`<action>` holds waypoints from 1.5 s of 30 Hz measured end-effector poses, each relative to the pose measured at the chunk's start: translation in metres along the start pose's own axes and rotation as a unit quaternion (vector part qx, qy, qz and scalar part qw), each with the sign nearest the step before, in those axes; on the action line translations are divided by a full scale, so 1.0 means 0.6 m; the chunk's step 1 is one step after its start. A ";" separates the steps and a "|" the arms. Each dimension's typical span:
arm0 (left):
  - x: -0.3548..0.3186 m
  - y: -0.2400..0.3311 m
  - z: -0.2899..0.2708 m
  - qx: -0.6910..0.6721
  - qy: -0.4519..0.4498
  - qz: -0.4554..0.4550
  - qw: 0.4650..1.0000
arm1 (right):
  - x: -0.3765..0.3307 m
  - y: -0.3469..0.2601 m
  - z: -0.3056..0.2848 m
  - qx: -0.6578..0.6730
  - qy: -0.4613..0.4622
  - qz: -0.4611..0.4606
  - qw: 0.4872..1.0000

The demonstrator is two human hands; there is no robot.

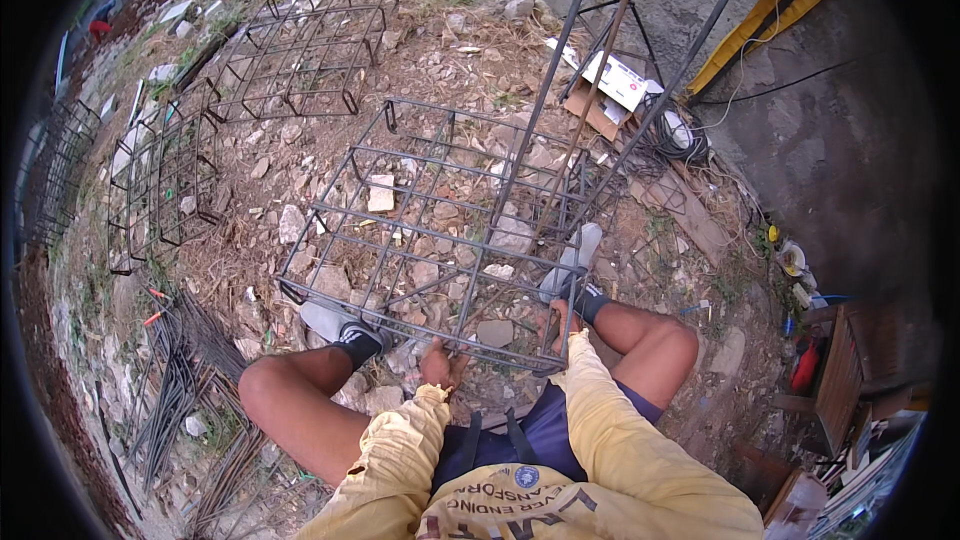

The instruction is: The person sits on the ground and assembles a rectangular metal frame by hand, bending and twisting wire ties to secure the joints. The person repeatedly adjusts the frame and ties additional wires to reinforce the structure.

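Note:
A wide rebar cage of dark steel bars tied into a grid lies on the rubble in front of me, between my spread legs. My left hand is closed at its near lower bar, left of the near right corner. At that corner my right hand is wrapped round a bar at the cage's right side. The exact finger positions are small and partly hidden by the bars. Long steel rods rise at a slant from the cage's right part toward the top of the view.
More rebar cages lie at the far left. A heap of loose rods is on the left. Beyond the right side are a white box, coiled cable, a yellow sheet and a wooden piece of furniture. Stones cover the ground.

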State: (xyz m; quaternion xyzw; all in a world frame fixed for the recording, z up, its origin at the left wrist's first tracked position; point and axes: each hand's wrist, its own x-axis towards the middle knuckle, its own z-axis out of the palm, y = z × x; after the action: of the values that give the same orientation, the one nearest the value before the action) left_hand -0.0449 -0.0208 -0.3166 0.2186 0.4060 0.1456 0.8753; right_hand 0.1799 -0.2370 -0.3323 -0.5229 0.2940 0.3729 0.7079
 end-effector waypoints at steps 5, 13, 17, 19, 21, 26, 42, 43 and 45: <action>0.027 -0.014 -0.015 0.401 -0.064 0.174 0.897 | 0.100 0.022 -0.072 0.047 -0.117 -0.128 0.984; 0.039 -0.007 -0.065 0.633 0.009 0.293 0.716 | -0.149 -0.059 0.012 -0.061 0.016 -0.237 0.970; 0.080 -0.028 -0.120 0.611 -0.075 0.237 0.752 | -0.411 -0.106 0.125 -0.235 -0.018 -0.296 0.926; 0.088 -0.035 -0.122 0.553 -0.098 0.168 0.810 | -0.442 -0.088 0.136 -0.260 -0.047 -0.283 0.922; 0.043 -0.018 -0.057 0.594 -0.120 0.169 0.777 | -0.452 -0.062 0.134 -0.263 -0.048 -0.230 0.936; 0.045 -0.020 -0.074 0.575 -0.091 0.238 0.777 | -0.439 -0.017 0.201 -0.319 -0.109 -0.193 0.922; 0.041 0.005 -0.053 0.306 -0.120 0.013 0.944 | -0.435 0.015 0.199 -0.430 -0.150 -0.237 0.858; 0.022 0.018 -0.037 0.462 -0.135 0.063 0.874 | -0.427 0.023 0.194 -0.427 -0.140 -0.252 0.857; -0.026 0.045 0.014 0.635 -0.119 0.084 0.759 | -0.412 0.040 0.177 -0.434 -0.122 -0.246 0.858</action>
State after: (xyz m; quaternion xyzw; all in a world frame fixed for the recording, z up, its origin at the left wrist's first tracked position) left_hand -0.0504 -0.0062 -0.2881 0.7732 0.2778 -0.0997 0.5613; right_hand 0.0270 -0.1857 -0.1155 -0.7826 -0.1244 0.3374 0.5082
